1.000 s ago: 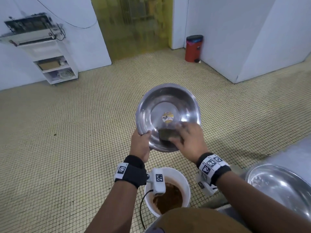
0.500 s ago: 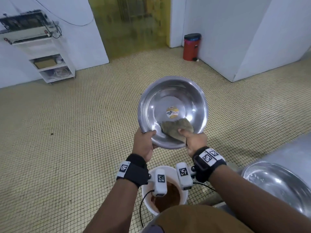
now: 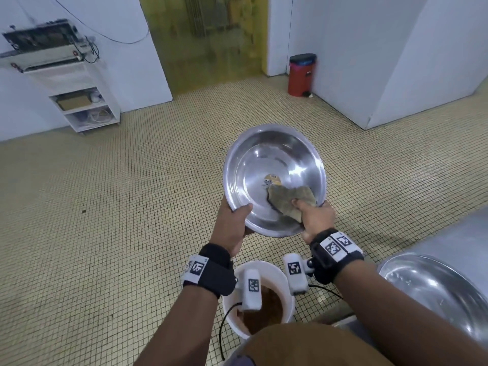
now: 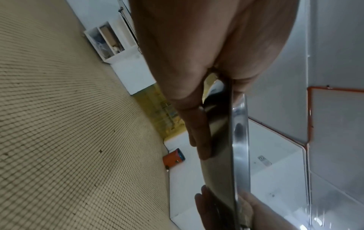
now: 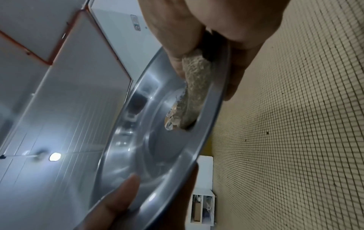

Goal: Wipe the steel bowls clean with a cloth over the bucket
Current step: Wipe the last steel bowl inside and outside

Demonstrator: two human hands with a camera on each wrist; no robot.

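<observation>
In the head view I hold a steel bowl [image 3: 253, 165] tilted toward me above a white bucket [image 3: 269, 268] of brown water. My left hand [image 3: 237, 217] grips the bowl's lower left rim, thumb inside, fingers behind. My right hand [image 3: 309, 215] pinches a grey-brown cloth [image 3: 287, 199] against the lower right inner wall, thumb on the cloth. The right wrist view shows the cloth [image 5: 195, 87] lying along the bowl [image 5: 138, 140] wall. The left wrist view shows the bowl rim [image 4: 239, 140] edge-on between thumb and fingers [image 4: 199, 132].
A second steel bowl [image 3: 435, 294] sits on a steel counter [image 3: 449, 233] at my right. A red pedal bin [image 3: 302, 75] stands by the white wall, and a white shelf unit [image 3: 84, 101] at far left. Tiled floor lies all around.
My right hand turned from pressing the cloth flat in the bowl's lower middle to pinching it at the rim, and slid it rightward along the inner wall. The left grip is unchanged.
</observation>
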